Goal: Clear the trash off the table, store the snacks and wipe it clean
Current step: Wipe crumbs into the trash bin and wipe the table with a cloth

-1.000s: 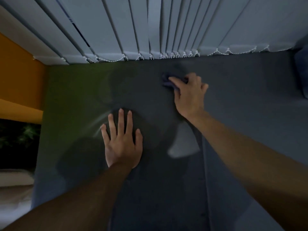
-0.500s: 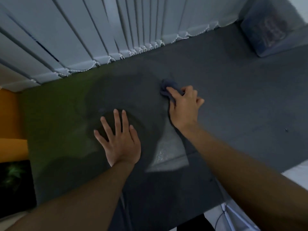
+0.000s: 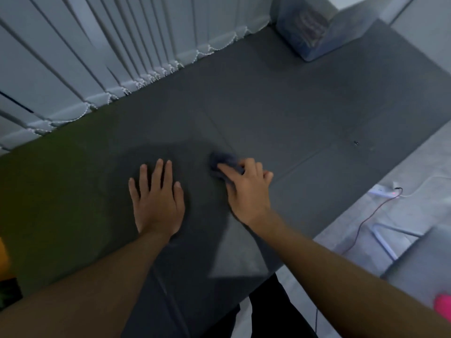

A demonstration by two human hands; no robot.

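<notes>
right hand [image 3: 246,191] gripping the cloth [image 3: 223,164] has slid nearer across the table [image 3: 292,113], left hand [image 3: 157,198] stays flat and open, so wiping's underway with no trash left in sight

forearms [image 3: 353,284] bare, no sleeves | dark trousers [image 3: 273,311]

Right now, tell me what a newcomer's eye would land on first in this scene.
First, the two bare hands on the dark table: the left hand lies flat with its fingers spread, and the right hand beside it presses a small dark cloth to the surface. Next, the pale vertical blinds along the far edge, and a translucent box at the table's far right corner.
</notes>
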